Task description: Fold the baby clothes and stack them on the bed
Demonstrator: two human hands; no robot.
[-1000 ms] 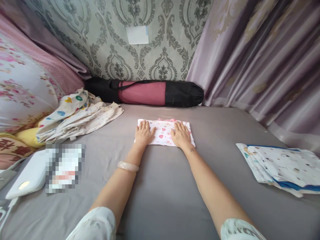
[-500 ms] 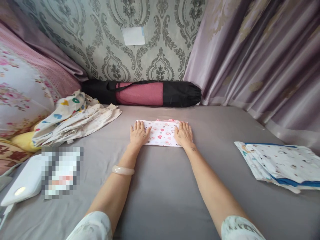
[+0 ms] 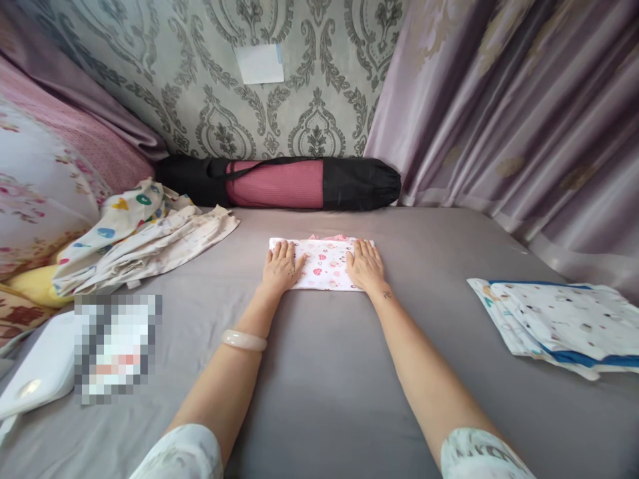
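Head view: from where I stand, 2 bare hands lie palm-down on a folded heart-print cloth (image 3: 322,266), itself flat on the gray bedsheet (image 3: 319,372).
Left hand (image 3: 282,268): over the cloth's left end, fingers extended, thumb angled inward, clamped on nothing.
Right hand (image 3: 367,267): over the right end, likewise flat and unclenched.
Cloth's long axis: left to right, spanning the gap between the hands; neither is clearly nearer.
Far edge: pink trim (image 3: 329,237) peeks out.
Black-and-pink mat bag (image 3: 279,183): beyond the cloth, apart, roughly parallel.
Folded fabric stack (image 3: 579,322): well apart, rightward.
Writing: dark lettering on the right sleeve (image 3: 474,452), unreadable; I spot no brand.
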